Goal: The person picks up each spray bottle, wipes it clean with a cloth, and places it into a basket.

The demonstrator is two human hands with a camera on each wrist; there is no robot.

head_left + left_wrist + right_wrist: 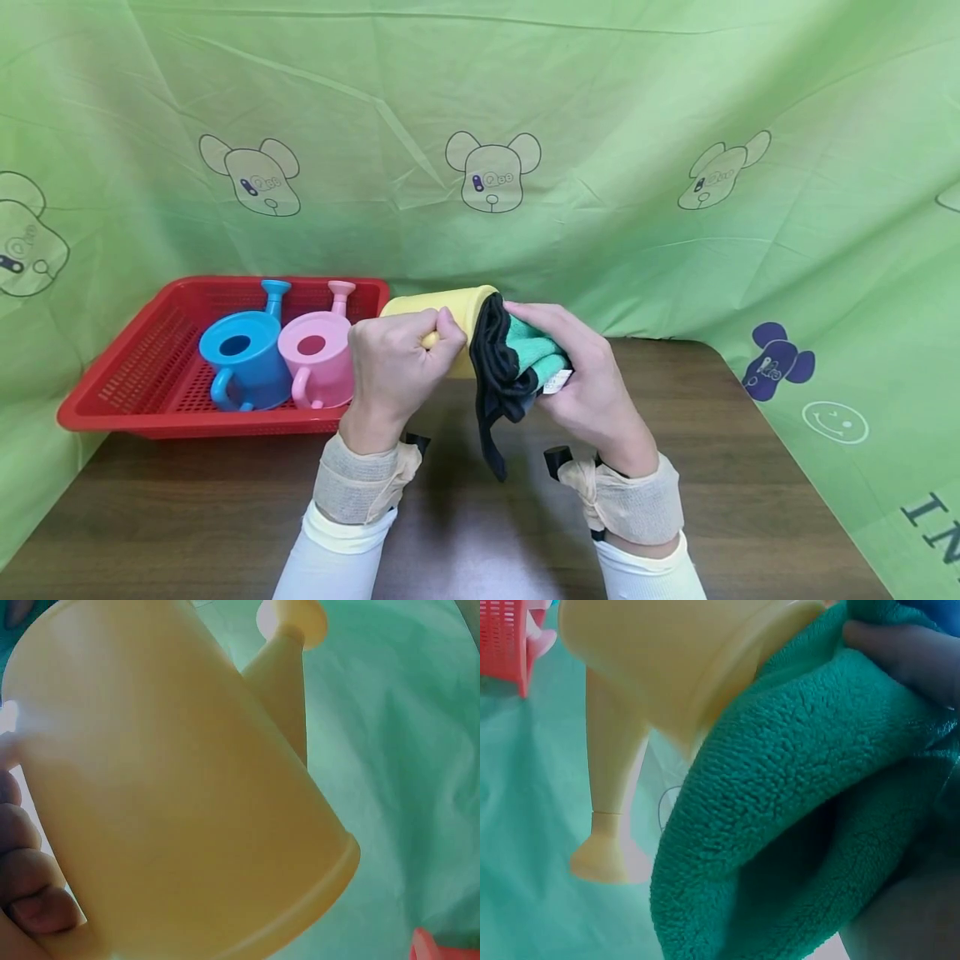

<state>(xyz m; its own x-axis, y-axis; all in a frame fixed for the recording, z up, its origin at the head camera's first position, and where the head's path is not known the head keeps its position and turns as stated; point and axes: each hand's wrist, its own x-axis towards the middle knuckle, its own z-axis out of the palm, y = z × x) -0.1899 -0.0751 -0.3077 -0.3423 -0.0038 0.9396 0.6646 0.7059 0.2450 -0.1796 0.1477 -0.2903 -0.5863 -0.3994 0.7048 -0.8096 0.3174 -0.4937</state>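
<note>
A yellow watering can (450, 301) lies tipped sideways in the air above the table. My left hand (397, 358) grips it by its handle, with curled fingers (30, 855) showing beside the can's body in the left wrist view. At the can's right end, my right hand (592, 379) holds a bunched green and black cloth (536, 346) against it. One black edge of the cloth hangs down. The can's spout (615, 750) and the cloth's fluffy green side appear in the right wrist view. The cloth hides the can's end and some right-hand fingers.
To the left stands a red plastic basket (127, 375) with a blue watering can (251, 358) and a pink watering can (318, 354) inside. The brown wooden table (720, 475) lies underneath. Behind it hangs a green printed curtain (390, 83).
</note>
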